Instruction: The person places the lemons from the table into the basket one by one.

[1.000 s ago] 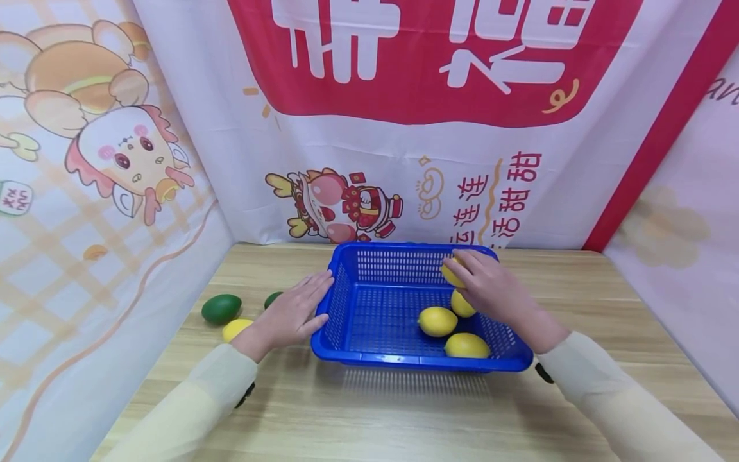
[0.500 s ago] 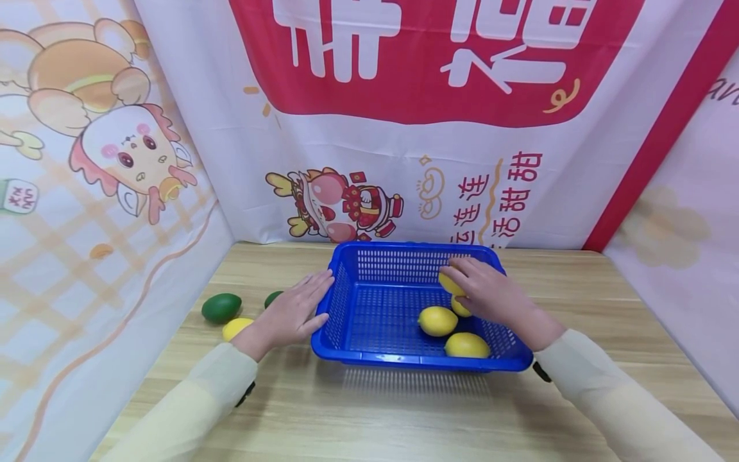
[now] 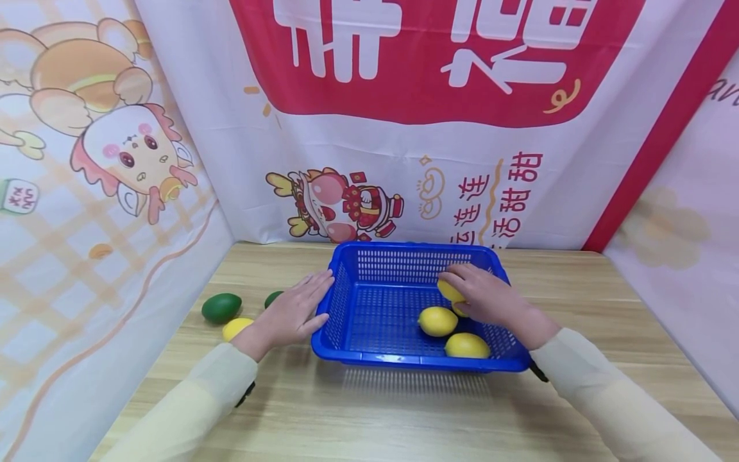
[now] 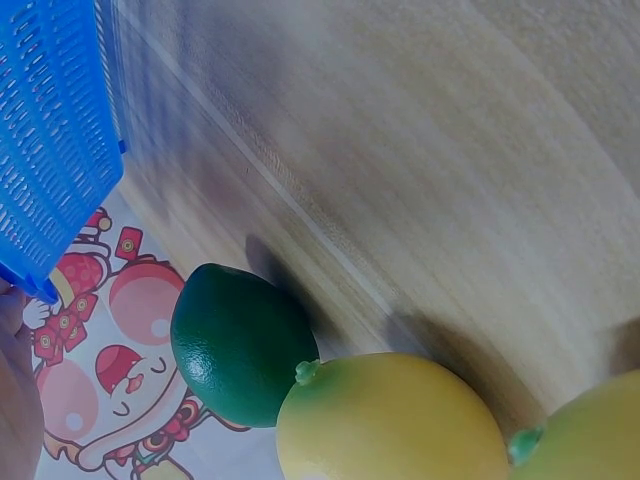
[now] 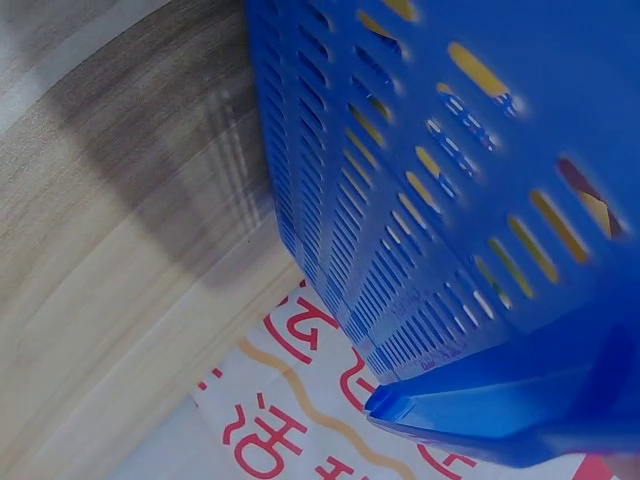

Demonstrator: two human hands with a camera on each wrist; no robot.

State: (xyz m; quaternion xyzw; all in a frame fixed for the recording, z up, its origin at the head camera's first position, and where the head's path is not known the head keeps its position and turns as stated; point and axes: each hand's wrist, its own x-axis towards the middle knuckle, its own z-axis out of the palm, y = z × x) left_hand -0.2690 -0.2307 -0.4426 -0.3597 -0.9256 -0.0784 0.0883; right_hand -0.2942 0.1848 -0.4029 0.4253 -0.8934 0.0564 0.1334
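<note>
A blue plastic basket (image 3: pixel 398 358) with slotted walls sits on the wooden table. My left hand (image 3: pixel 291 312) lies with straight fingers against its left rim. Inside the basket's right part, my right hand (image 3: pixel 489 296) grips a lemon (image 3: pixel 449 290) with curled fingers. Just under that lemon, another one (image 3: pixel 460 310) is partly hidden by the hand. Two more lemons, a middle one (image 3: pixel 437 321) and a front one (image 3: pixel 467 345), lie on the basket floor. In the right wrist view the basket wall (image 5: pixel 400 250) covers most of the hand's work; yellow shows through its slots.
Left of the basket lie a green lime-like fruit (image 3: pixel 222 308), a yellow lemon (image 3: pixel 237 328) and a second green fruit (image 3: pixel 273 298), partly behind my left hand. The left wrist view shows another lemon (image 4: pixel 590 435). A printed cloth (image 3: pixel 404 141) hangs behind the table.
My right hand has lowered the lemon from near the basket's back right rim, slightly left and towards the basket floor. The left hand has stayed in place.
</note>
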